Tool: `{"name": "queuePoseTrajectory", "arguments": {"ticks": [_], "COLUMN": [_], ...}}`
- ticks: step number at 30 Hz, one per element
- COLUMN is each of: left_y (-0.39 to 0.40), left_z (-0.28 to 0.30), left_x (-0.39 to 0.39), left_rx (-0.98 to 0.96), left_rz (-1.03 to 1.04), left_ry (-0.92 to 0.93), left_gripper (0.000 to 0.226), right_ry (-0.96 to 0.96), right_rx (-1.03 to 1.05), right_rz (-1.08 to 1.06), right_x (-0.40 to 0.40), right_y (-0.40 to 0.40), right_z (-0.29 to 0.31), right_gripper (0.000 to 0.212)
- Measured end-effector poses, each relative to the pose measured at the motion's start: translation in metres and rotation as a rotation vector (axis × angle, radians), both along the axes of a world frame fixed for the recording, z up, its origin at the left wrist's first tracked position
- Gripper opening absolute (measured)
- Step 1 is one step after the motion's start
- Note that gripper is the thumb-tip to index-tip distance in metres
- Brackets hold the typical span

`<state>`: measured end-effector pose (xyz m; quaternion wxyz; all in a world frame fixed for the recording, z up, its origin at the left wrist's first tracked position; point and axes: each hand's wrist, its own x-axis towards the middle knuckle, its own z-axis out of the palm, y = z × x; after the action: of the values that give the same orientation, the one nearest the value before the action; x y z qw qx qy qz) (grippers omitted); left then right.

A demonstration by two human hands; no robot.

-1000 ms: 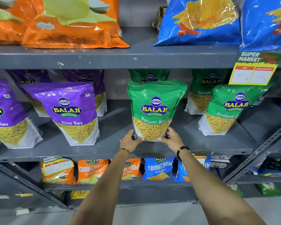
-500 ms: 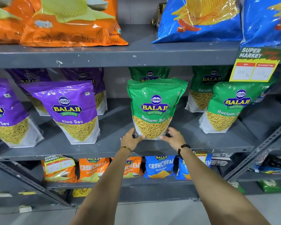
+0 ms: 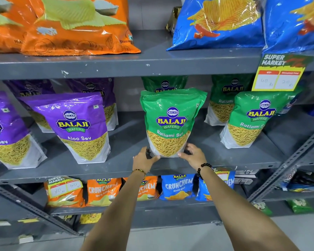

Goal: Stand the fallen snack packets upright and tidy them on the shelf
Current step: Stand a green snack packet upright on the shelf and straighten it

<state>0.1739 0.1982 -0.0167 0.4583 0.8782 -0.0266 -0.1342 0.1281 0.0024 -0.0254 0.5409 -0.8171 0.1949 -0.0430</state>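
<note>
A green Ratlami Sev packet point(image 3: 171, 122) stands upright at the middle of the grey middle shelf point(image 3: 127, 165). My left hand point(image 3: 143, 160) grips its lower left corner, thumb on the front. My right hand point(image 3: 193, 154) holds the lower right corner, thumb in front and fingers loosely spread round the side. More green packets stand behind it point(image 3: 164, 84) and to the right point(image 3: 252, 120), point(image 3: 223, 100). Purple Aloo Sev packets point(image 3: 76, 127), point(image 3: 5, 134) stand to the left, leaning back.
Large orange point(image 3: 76, 26) and blue point(image 3: 217, 22) chip bags lie on the top shelf. A yellow price tag point(image 3: 279, 73) hangs from its edge at right. Small Crunchem packets point(image 3: 178, 186) line the lower shelf. A slanted steel brace point(image 3: 297, 160) runs along the right side.
The green packet stays upright between my hands and has barely shifted on the shelf. My right fingers have spread a little looser at its corner.
</note>
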Motion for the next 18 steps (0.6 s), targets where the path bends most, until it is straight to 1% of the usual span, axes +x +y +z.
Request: {"name": "queuePoseTrajectory", "arguments": {"ticks": [3,5,8,11,15,18], "left_y": [0.0,-0.004,-0.016,-0.04,-0.089,-0.133], "left_z": [-0.008,-0.013,-0.02,-0.024,-0.022,-0.021], "left_x": [-0.016,-0.031,-0.054,-0.07,-0.075,-0.07], "left_rx": [0.08,0.137,0.188,0.175,0.158,0.217], "left_rz": [0.105,0.121,0.026,-0.101,-0.244,-0.362], "left_ry": [-0.04,-0.072,-0.147,-0.185,-0.159,-0.163], "left_gripper": [0.059,0.056,0.05,0.049,0.056,0.063], "right_ry": [0.017,0.007,-0.019,-0.036,-0.067,-0.075], "right_rx": [0.004,0.015,0.022,0.045,0.069,0.094], "right_rz": [-0.072,-0.125,-0.206,-0.315,-0.5,-0.624], "right_x": [-0.01,-0.018,-0.034,-0.052,-0.071,-0.077], "right_y": [-0.001,-0.005,-0.016,-0.034,-0.075,-0.118], "right_z": [-0.003,-0.006,-0.007,-0.008,-0.007,-0.006], "right_gripper": [0.063,0.065,0.063,0.064,0.065,0.073]}}
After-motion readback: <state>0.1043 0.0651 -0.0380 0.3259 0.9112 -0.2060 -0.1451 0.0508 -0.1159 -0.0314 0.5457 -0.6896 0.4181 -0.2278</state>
